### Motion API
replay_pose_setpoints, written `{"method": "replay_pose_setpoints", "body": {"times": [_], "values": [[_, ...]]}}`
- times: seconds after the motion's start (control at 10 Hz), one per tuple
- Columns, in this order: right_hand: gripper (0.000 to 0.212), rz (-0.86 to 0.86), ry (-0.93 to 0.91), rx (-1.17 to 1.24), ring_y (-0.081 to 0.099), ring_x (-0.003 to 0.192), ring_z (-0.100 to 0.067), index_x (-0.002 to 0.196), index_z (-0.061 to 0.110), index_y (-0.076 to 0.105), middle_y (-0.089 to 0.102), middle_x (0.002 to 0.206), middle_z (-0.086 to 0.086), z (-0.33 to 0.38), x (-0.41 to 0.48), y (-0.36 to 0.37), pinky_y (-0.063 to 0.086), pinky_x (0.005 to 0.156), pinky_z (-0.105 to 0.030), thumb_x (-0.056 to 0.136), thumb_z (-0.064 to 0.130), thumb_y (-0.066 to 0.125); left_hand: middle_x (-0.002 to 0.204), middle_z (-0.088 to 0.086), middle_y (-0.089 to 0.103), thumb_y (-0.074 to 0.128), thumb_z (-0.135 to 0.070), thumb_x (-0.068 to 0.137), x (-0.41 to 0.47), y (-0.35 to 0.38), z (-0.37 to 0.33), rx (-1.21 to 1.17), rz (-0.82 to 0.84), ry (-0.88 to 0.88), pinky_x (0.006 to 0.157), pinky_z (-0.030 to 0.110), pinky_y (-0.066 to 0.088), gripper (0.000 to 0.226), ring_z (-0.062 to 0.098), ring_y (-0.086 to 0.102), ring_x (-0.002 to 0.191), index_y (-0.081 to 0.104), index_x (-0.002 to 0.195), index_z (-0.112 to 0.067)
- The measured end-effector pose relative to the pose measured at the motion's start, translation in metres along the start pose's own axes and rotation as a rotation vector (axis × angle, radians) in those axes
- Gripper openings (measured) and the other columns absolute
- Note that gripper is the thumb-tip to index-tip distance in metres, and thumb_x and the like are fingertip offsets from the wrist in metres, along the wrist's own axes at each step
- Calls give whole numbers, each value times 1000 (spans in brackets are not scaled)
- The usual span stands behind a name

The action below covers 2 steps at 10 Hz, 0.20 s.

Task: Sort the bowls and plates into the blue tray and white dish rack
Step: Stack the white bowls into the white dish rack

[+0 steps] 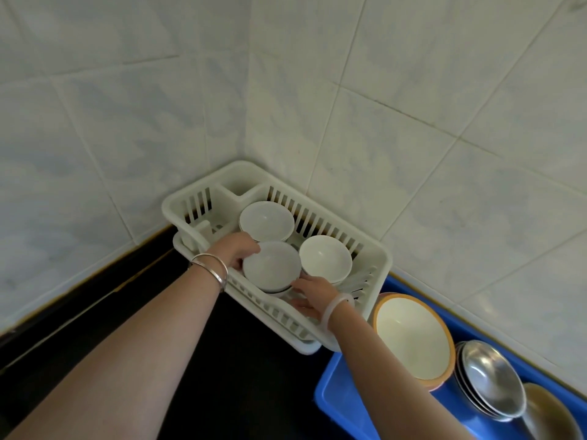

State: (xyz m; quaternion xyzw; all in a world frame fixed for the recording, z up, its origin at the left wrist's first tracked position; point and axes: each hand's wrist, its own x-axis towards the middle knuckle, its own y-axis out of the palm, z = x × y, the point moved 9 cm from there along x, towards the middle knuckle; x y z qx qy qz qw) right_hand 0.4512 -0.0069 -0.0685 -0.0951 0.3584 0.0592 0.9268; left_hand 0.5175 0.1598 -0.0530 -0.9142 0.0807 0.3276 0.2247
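Your left hand [236, 252] and right hand [313, 295] grip the nearest white bowl [271, 265] from either side, inside the white dish rack [190, 198] beside two more bowls [266, 220]. Right of the rack, the blue tray [336, 401] holds a cream bowl [413, 335] and steel plates [492, 376]; sorting looks nearly finished.

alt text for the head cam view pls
Left hand and right hand hold a white bowl in a white dish rack, beside two more white bowls. At right, a blue tray holds an orange-rimmed bowl and stacked metal plates.

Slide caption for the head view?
Left hand and right hand hold a white bowl stack in the white dish rack, blue tray alongside.
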Motion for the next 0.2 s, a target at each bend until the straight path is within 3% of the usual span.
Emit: {"method": "replay_pose_setpoints", "body": {"times": [0.1,0.2], "values": [[32,-84,-146,-155,59,97,-26,122,10,56,61,105,-10,17,-18,-13,51,86,-40,94,22,48,121,24,58,47,-8,91,-7,-5,-6,-64,-73,74,89,40,46,28,33,56,104,54,117,0],[28,-196,-409,-38,62,104,-22,122,17,57,63,120,-6,64,-79,-45,48,96,-40,96,19,45,110,18,61,52,-19,89,-36,-18,-16,25,-225,187,93,42,44,26,31,57,102,60,107,-1]]}}
